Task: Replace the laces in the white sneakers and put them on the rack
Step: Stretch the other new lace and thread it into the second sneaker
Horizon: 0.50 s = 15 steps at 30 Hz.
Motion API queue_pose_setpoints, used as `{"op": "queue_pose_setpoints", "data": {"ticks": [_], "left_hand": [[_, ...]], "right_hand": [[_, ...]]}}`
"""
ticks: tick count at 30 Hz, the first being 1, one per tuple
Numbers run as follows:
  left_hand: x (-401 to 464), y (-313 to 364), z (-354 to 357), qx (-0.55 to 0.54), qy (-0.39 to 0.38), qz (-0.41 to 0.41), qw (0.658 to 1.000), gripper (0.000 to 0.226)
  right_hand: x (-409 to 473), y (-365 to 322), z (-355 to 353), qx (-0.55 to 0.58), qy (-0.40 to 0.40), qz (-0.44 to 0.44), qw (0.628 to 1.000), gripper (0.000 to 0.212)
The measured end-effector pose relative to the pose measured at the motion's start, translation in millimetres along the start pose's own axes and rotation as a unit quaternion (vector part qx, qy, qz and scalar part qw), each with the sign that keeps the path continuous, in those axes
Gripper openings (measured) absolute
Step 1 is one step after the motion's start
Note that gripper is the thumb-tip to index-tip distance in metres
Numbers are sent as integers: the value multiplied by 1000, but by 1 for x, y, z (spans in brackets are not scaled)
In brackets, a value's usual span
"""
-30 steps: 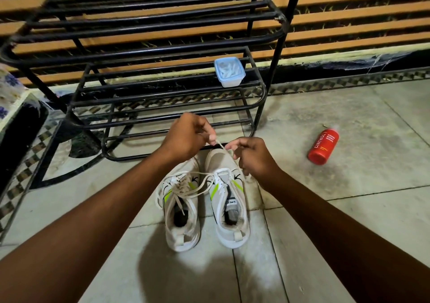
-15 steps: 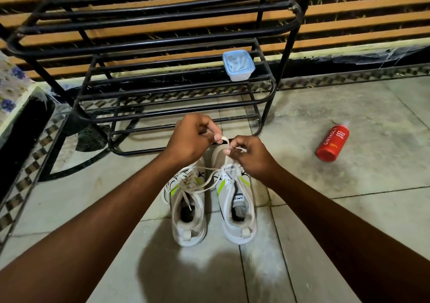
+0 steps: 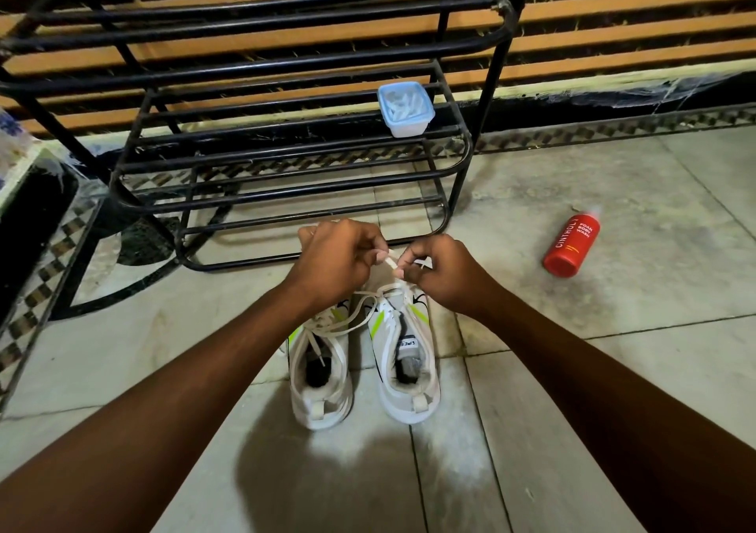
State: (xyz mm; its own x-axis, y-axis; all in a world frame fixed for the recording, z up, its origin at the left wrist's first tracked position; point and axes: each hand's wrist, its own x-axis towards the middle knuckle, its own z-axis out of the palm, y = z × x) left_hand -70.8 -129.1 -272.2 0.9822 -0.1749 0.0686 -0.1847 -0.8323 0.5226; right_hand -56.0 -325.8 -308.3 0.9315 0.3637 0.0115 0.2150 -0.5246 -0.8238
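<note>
Left hand [image 3: 339, 260]: fingers pinch lace [image 3: 389, 261] above right sneaker [image 3: 403, 352].
Right hand [image 3: 444, 273]: fingers pinch same lace.
Rack [image 3: 286, 156]: behind sneaker.

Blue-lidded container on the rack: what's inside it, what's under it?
The blue-lidded container holds pale, whitish pieces, too blurred through the lid to identify. It sits on the black rack's middle-shelf bars; below are the lower bars and floor. Its base contents are hidden.
</note>
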Motion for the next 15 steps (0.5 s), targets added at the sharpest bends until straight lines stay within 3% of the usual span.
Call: {"op": "queue_pose_setpoints", "data": {"ticks": [5, 9, 15], "left_hand": [[-2, 5, 1, -59, -66, -40, 995, 14], [-2, 8, -2, -109, -63, -68, 990, 19], [3, 6, -16, -289, -7, -102, 952, 27]], "right_hand": [[0, -3, -3, -2, 16, -24, 1000, 8], [-1, -6, -5, 7, 32, -35, 999, 8], [-6, -20, -26, 75, 107, -74, 989, 22]]}}
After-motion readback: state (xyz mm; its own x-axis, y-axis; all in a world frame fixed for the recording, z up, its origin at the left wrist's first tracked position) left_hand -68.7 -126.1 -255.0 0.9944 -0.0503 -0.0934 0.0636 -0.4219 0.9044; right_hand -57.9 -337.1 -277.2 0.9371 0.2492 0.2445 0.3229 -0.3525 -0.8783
